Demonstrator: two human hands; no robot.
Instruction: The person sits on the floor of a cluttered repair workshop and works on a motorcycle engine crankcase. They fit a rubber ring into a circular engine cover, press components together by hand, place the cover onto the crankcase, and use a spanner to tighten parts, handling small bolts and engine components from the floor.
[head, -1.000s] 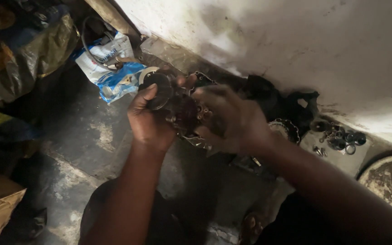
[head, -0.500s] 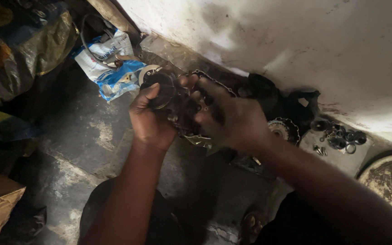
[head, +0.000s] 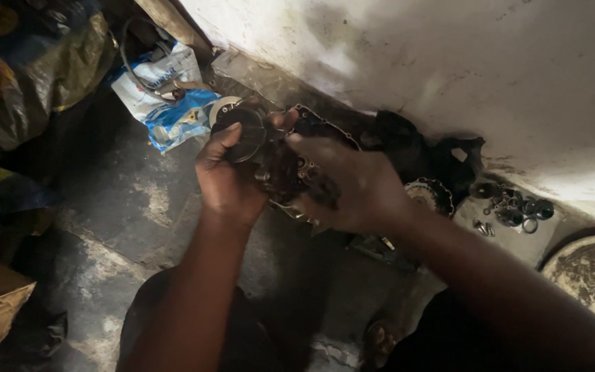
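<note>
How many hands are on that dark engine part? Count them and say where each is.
2. The left hand grips the engine part at its round end; the right hand covers its other side. Nobody else's hands show.

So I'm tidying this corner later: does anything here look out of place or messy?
Yes. Small rings and bolts lie loose on the floor by the wall, easy to lose. A blue and white bag lies crumpled beside them. Both the left hand and right hand hold a greasy metal part.
</note>
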